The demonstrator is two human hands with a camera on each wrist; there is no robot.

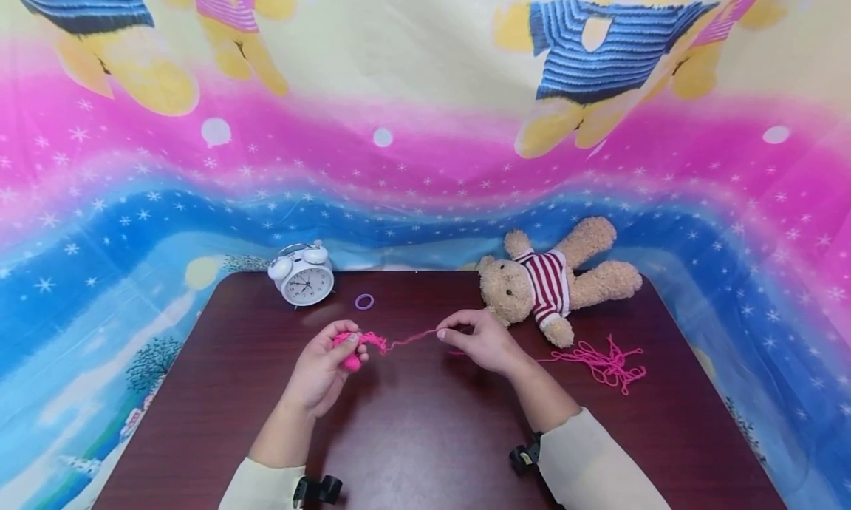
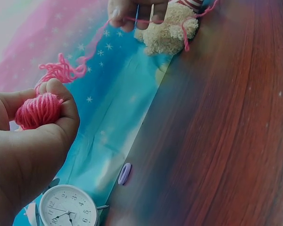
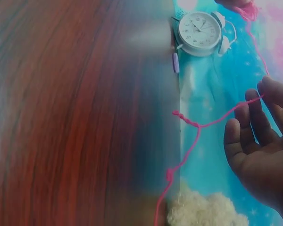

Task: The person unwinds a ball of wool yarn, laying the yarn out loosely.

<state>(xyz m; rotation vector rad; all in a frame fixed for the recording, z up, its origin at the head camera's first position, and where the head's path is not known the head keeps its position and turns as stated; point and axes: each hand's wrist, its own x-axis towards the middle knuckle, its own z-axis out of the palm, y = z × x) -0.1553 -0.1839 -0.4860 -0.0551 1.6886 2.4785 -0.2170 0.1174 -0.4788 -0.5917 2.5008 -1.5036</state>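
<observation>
Pink yarn bundle: clamped in curled fingers of the left hand, above the desk; fingers of the right hand pinch its strand, room between both hands; alarm clock, purple ring and teddy bear sit near the far edge, loose yarn pile toward the right edge

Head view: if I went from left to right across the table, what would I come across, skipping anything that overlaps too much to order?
White alarm clock, purple ring, the person's right hand, loose heap of pink yarn.
</observation>
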